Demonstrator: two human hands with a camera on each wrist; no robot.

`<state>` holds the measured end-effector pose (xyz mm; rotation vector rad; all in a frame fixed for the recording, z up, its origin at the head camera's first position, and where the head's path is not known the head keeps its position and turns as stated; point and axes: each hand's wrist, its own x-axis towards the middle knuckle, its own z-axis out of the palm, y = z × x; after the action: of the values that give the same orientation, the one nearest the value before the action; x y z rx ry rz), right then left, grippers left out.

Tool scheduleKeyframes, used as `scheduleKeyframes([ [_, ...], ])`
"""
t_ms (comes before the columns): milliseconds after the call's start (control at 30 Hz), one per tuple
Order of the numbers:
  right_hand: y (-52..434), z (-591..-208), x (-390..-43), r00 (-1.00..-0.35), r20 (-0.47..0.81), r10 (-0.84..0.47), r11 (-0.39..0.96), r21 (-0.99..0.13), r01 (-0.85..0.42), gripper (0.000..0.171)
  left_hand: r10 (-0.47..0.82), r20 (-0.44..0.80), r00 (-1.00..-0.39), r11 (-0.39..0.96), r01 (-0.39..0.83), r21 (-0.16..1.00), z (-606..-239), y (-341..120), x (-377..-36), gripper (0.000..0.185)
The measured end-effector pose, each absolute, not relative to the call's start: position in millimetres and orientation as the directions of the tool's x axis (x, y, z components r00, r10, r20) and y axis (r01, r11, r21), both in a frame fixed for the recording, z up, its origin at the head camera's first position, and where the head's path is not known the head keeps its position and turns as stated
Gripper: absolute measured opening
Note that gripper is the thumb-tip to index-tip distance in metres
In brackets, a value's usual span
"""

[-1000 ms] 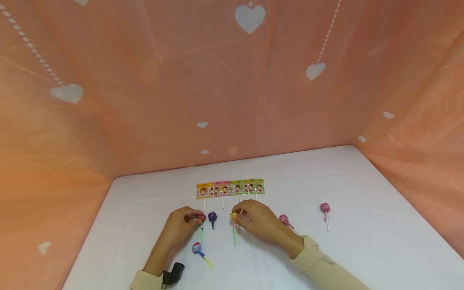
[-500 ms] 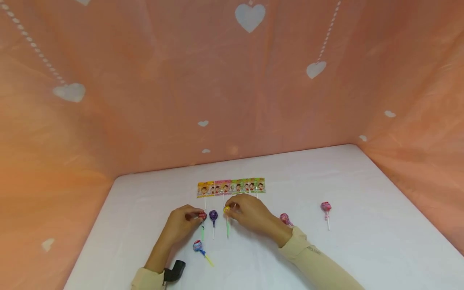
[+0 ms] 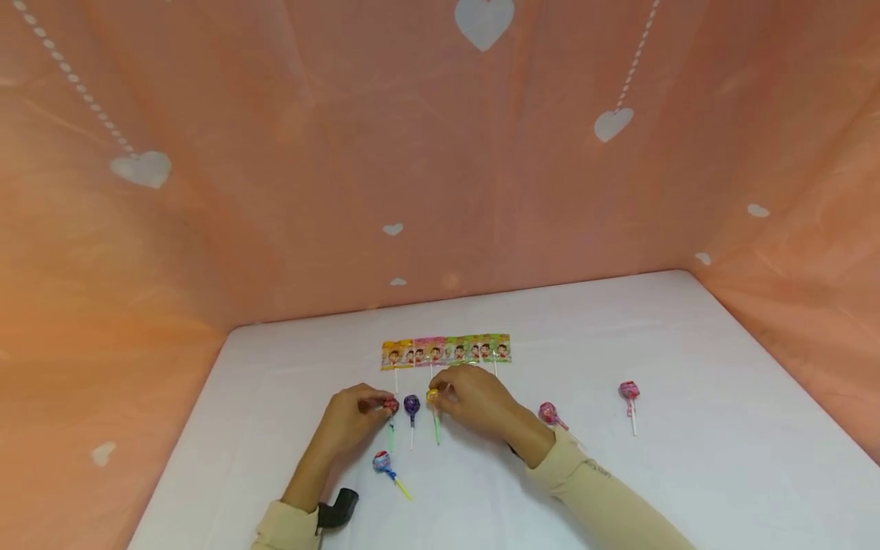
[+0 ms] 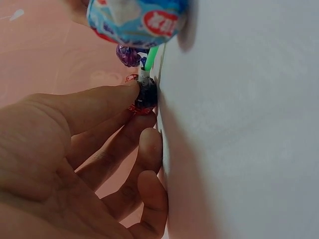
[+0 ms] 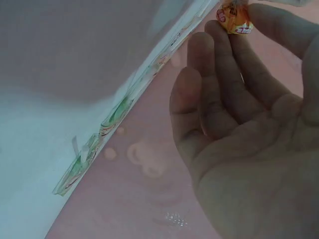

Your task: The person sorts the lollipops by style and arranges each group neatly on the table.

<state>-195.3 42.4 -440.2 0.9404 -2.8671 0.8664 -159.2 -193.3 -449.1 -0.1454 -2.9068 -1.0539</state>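
Fingers of the left hand [image 3: 354, 422] curl in and pinch the head of the red lollipop [image 3: 391, 406], thumb above and fingertips [image 4: 148, 142] below, as the left wrist view shows; its green stick points toward 6 o'clock on the white table [image 3: 687, 367]. Fingertips of the right hand [image 3: 481, 397] likewise close on the yellow lollipop [image 3: 432, 396], gripping its wrapped head between thumb and forefinger, with its green stick also trailing toward 6 o'clock. Between the two held sweets lies the purple lollipop [image 3: 412, 403], just beside each, untouched. At 12 o'clock from the hands sits a row of flat packaged lollipops [image 3: 446, 351], their white sticks reaching down toward the fingers. At 6 o'clock from the red one lies a blue-and-white lollipop [image 3: 382, 461] on a yellow stick. At 3 o'clock from the right hand rest two pink lollipops [image 3: 548, 413], the farther one well apart.
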Motion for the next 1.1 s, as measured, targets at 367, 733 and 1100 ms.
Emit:
scheduleKeyframes([
  [367, 43.8, -447.0, -195.2, -0.801, 0.164, -0.576, 0.684, -0.439, -0.582, 0.021, 0.061, 0.072, -0.996, 0.766, 0.093, 0.636, -453.0, -191.5, -155.2, 0.019],
  [733, 42.1, -443.9, -196.8, -0.774, 0.182, -0.606, 0.695, -0.353, -0.627, 0.021, 0.064, 0.08, -0.995, 0.753, 0.101, 0.65, -447.4, -190.9, -157.2, 0.02],
  [1100, 41.4, -446.9, -196.8, -0.771, 0.168, -0.615, 0.694, -0.349, -0.63, 0.023, 0.069, 0.09, -0.994, 0.758, 0.111, 0.643, -448.3, -191.6, -158.3, 0.019],
])
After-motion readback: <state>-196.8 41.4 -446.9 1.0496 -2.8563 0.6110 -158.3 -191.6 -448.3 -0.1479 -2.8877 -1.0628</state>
